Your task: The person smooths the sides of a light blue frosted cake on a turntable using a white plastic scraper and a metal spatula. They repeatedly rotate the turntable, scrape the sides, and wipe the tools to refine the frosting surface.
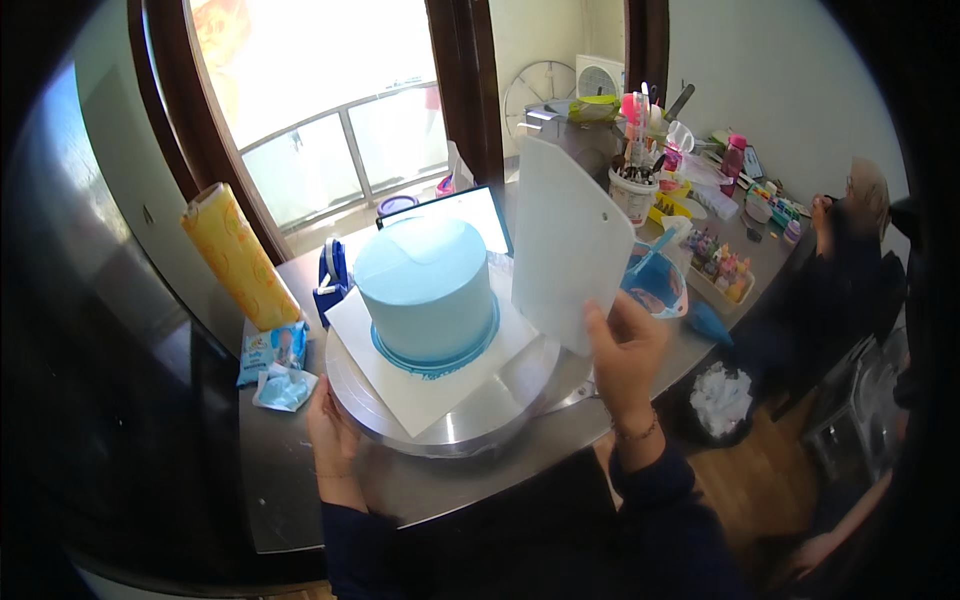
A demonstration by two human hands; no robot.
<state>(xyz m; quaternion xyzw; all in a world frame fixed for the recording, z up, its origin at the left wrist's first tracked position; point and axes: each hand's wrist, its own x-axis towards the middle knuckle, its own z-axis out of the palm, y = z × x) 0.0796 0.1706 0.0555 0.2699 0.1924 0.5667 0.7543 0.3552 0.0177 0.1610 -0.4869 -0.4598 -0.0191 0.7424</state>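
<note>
Side-smoothing pass on the blue cake [425, 300], by the look of it; scraper [565, 240] beside it, small visible gap.
My right hand [632, 355] pinches the white scraper upright by its lower edge, at the cake's 3 o'clock; my left hand [333, 430] is at the turntable [470, 425] rim, 8 o'clock, can't tell if it's gripping or just resting. Cake sits on a white board [410, 400] on the turntable, darker blue ring [440, 370] around its base, bowl [683, 298] with blue at 3 o'clock past the scraper. My read: next move calls for bringing the scraper's edge vertical against the side, light pressure, left hand turning evenly; tilt would gouge the coat.
</note>
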